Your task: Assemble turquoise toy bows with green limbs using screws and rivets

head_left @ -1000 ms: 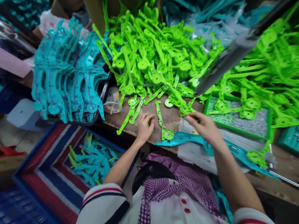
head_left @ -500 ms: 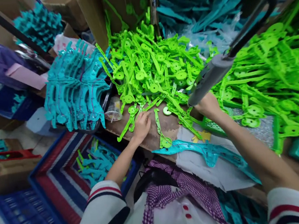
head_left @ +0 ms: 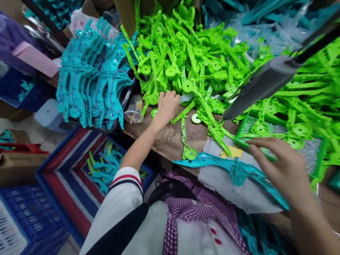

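My left hand [head_left: 167,107] reaches into the near edge of a big heap of bright green plastic parts [head_left: 185,54] on the wooden bench [head_left: 171,137]; its fingers curl among the pieces and what they grip is hidden. My right hand [head_left: 283,167] hovers over the corner of a green tray of small silver bits [head_left: 309,149], fingers slightly bent and apart, nothing visible in them. A teal plastic piece [head_left: 235,171] lies on a white sheet [head_left: 224,185] just left of it. A single green part [head_left: 186,140] lies between my hands.
A stack of teal parts [head_left: 91,79] stands at the left of the bench. More green parts [head_left: 334,93] pile up on the right. A grey-handled lever [head_left: 261,86] slants over the tray. Below left are a striped blue bin with teal pieces [head_left: 69,174] and a blue crate [head_left: 11,232].
My left hand has gone from the bare bench up into the green heap. My right hand has left the grey lever handle and come down toward me over the tray corner.
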